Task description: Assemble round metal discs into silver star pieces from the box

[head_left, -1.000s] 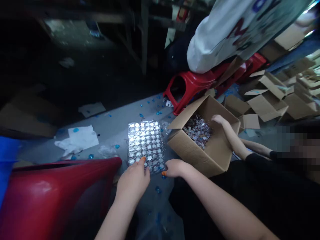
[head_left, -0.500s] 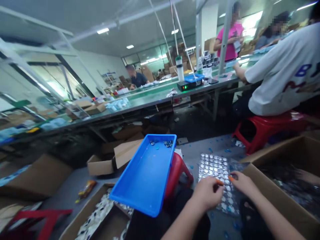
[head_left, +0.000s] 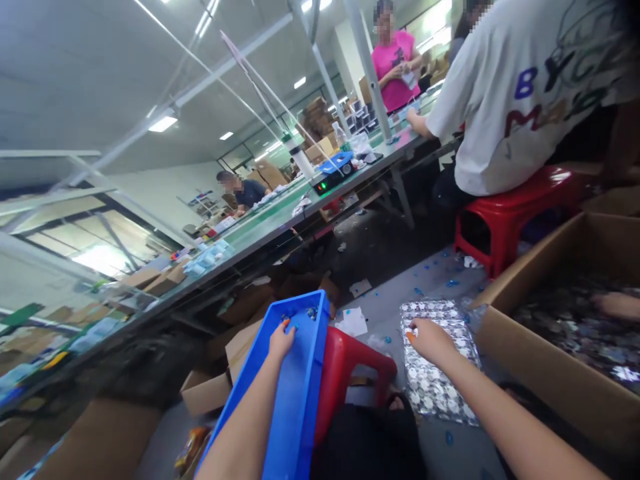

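My left hand (head_left: 281, 341) reaches into the far end of a blue tray (head_left: 295, 407), close to a few small metallic pieces (head_left: 312, 313). Its thumb and forefinger are slightly apart, and an orange cover shows on a fingertip. Over a silver sheet of round pieces in rows (head_left: 434, 393), my right hand (head_left: 434, 343) hovers near the upper left part. Its fingers are drawn together in a pinch, one tip covered in orange; whatever may be between them is too small to make out.
The tray rests on a red stool (head_left: 345, 360). At right stands a cardboard box (head_left: 545, 373) full of small shiny pieces, with another person's hand (head_left: 617, 305) in it. A person in a white shirt (head_left: 500, 120) sits on a red stool (head_left: 505, 213). A long workbench (head_left: 260, 233) runs behind.
My left hand has moved from the silver sheet into the blue tray. The right hand has shifted toward the sheet's upper left. The camera view has tilted and turned.
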`<state>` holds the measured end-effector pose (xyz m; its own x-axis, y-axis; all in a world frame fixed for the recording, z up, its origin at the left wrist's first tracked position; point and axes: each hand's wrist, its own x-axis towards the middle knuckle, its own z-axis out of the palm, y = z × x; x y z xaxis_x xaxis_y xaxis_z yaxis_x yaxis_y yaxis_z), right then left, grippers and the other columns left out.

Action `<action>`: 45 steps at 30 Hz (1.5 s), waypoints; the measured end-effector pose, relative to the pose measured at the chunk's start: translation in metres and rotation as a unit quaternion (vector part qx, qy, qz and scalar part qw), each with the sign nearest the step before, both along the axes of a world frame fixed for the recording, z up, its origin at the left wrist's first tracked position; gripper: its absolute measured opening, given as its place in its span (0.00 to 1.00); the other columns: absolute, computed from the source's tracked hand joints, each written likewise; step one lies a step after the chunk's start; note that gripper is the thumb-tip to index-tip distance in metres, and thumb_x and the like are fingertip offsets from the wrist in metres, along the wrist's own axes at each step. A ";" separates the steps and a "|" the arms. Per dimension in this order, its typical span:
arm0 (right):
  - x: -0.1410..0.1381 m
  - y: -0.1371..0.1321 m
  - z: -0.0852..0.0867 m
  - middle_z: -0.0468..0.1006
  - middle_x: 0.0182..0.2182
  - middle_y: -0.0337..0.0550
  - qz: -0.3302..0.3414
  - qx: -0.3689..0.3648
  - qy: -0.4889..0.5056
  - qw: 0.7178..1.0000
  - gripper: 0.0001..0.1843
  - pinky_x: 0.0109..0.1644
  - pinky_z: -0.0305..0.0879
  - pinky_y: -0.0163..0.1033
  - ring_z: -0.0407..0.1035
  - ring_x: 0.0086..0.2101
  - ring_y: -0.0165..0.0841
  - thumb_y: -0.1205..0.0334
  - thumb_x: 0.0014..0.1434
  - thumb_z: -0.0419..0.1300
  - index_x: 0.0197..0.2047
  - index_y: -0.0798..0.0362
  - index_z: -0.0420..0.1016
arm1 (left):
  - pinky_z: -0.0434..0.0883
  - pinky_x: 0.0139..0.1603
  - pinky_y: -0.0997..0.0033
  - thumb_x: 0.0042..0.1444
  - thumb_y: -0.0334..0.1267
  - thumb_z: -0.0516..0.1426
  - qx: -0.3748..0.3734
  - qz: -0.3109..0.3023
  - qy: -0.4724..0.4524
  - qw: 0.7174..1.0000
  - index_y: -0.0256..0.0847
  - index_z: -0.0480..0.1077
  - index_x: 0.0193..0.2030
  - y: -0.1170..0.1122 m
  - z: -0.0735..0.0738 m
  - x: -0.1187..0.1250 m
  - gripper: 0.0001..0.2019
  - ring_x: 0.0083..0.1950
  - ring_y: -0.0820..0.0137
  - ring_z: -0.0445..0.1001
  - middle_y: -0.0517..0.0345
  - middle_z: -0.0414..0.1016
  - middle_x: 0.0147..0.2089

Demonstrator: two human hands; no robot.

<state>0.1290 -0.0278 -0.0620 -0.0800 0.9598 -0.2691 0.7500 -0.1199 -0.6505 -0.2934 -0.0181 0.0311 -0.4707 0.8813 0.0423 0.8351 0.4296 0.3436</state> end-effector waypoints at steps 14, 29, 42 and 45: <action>0.039 0.023 -0.001 0.81 0.41 0.51 -0.080 -0.017 0.064 0.995 0.19 0.40 0.62 0.37 0.74 0.40 0.39 0.56 0.60 0.61 0.51 0.55 0.79 | 0.60 0.67 0.49 0.51 0.29 0.61 0.145 0.108 -0.133 0.975 0.30 0.70 0.53 0.026 -0.001 0.021 0.21 0.57 0.53 0.72 0.47 0.77 0.43; 0.049 0.043 0.051 0.71 0.41 0.44 -0.151 0.124 0.436 0.878 0.29 0.22 0.67 0.34 0.62 0.22 0.24 0.50 0.55 0.62 0.58 0.54 0.72 | 0.74 0.53 0.64 0.52 0.40 0.68 0.154 -0.083 -0.725 0.666 0.35 0.72 0.49 0.036 -0.011 0.321 0.20 0.46 0.66 0.79 0.45 0.78 0.46; 0.070 0.048 0.067 0.74 0.55 0.48 -0.003 0.130 0.509 0.851 0.33 0.25 0.60 0.28 0.62 0.27 0.23 0.60 0.56 0.68 0.64 0.45 0.66 | 0.74 0.51 0.67 0.47 0.45 0.72 0.025 -0.148 -0.749 0.646 0.36 0.76 0.49 0.046 -0.015 0.330 0.25 0.48 0.64 0.78 0.47 0.79 0.46; 0.065 0.052 0.064 0.77 0.49 0.46 0.024 0.106 0.496 0.862 0.35 0.29 0.62 0.30 0.65 0.29 0.25 0.61 0.56 0.69 0.65 0.45 0.66 | 0.74 0.52 0.65 0.47 0.48 0.71 -0.001 -0.170 -0.732 0.660 0.35 0.77 0.47 0.048 -0.022 0.324 0.25 0.49 0.61 0.78 0.45 0.79 0.47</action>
<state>0.1937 0.0239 0.0017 -0.2112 0.9679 0.1363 -0.1861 0.0970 -0.9777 0.0309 0.0296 0.0089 0.2186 0.9460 -0.2393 -0.3422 0.3040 0.8891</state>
